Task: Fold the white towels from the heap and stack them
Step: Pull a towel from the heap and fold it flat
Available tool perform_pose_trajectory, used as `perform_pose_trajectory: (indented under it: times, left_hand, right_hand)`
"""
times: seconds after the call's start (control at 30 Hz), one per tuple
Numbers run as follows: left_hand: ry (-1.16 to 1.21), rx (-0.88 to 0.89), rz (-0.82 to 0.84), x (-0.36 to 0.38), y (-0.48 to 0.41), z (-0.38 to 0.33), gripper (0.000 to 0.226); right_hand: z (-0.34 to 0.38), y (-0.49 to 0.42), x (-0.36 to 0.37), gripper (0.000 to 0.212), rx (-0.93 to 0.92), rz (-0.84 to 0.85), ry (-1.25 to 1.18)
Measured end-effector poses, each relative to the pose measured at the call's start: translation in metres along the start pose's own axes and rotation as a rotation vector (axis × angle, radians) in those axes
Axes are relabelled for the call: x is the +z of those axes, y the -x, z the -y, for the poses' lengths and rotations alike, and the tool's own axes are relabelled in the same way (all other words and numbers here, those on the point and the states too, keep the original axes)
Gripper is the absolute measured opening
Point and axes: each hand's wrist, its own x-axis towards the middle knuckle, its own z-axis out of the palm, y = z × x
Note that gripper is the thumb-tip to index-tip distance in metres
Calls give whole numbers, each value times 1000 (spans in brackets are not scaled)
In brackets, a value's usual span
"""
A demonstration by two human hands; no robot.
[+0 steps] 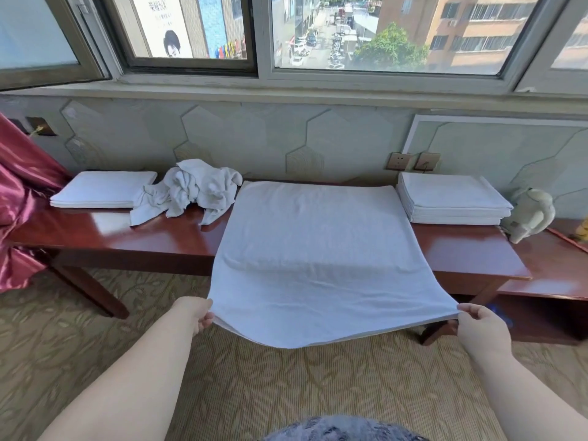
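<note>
In the head view, pinched a white towel (318, 243) by its two near corners, left hand (203, 316) on the left corner and right hand (474, 323) on the right, fingers curled round the hem and held apart at the cloth's full width. Lay with the far half flat on the bench (159, 240), between the heap (197, 189) and the right stack (451, 198), near edge sagging off the front rim toward the body. Looked set for a fold straight away from the hands, both equally near, crease running left to right.
</note>
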Motion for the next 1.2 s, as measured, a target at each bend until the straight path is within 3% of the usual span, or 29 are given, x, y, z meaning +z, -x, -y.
perform_pose_trajectory:
  times: [0.23, 0.33, 0.43, 0.5, 0.63, 0.77, 0.87, 0.97, 1.07, 1.2]
  left_hand:
    - [-566, 281, -187, -11, 16, -8, 35]
    - [-556, 248, -226, -17, 27, -14, 35]
    - [-610, 209, -143, -21, 10, -19, 22]
    - [-477, 92, -85, -22, 10, -20, 15]
    - [-44, -26, -42, -25, 2, -17, 24]
    - [19, -2, -86, -28, 3, -14, 27]
    - [-112, 21, -118, -30, 2, -15, 24]
    - [-438, 131, -165, -32, 3, -17, 17]
    - [-669, 242, -232, -29, 14, -18, 27]
    - [-758, 275, -277, -31, 15, -16, 38]
  right_hand:
    - [-8, -3, -6, 18, -30, -61, 86]
    - [-12, -3, -10, 19, -1, -118, 84]
    - [-18, -3, -13, 22, 37, -157, 51]
    - [-21, -4, -13, 22, 54, -169, 46]
    - [-19, -2, -12, 22, 48, -179, 54]
    - [-16, 2, -13, 21, 64, -195, 47]
    - [-16, 3, -15, 22, 78, -203, 43]
    - [-16, 7, -16, 20, 83, -192, 55]
    - [-13, 9, -19, 20, 75, -178, 76]
    - [-11, 10, -21, 25, 84, -149, 73]
